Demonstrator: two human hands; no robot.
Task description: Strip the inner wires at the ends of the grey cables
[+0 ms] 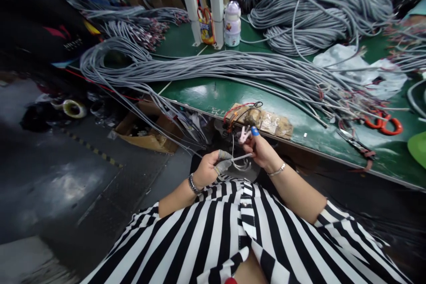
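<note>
In front of my striped shirt, my left hand point(210, 169), with grey coverings on its fingertips, is closed around a grey cable point(241, 157). The cable's short end points right, toward my right hand point(262, 151). My right hand has a blue wrap on the thumb, and its fingers are pinched at the cable's end. By that thumb sits a pale pink clip point(244, 135); whether the fingers touch it I cannot tell. Thin white wires point(241, 167) hang below the cable. Just beyond is a tape-covered wooden block point(266, 120) at the bench edge, with black and red leads on it.
A long bundle of grey cables point(213, 65) lies across the green bench point(189, 93). Orange-handled scissors point(382, 122) and pliers point(357, 142) lie at right. Behind stand a large cable coil point(319, 9) and a lilac bottle point(232, 24). A cardboard box point(143, 140) is on the floor.
</note>
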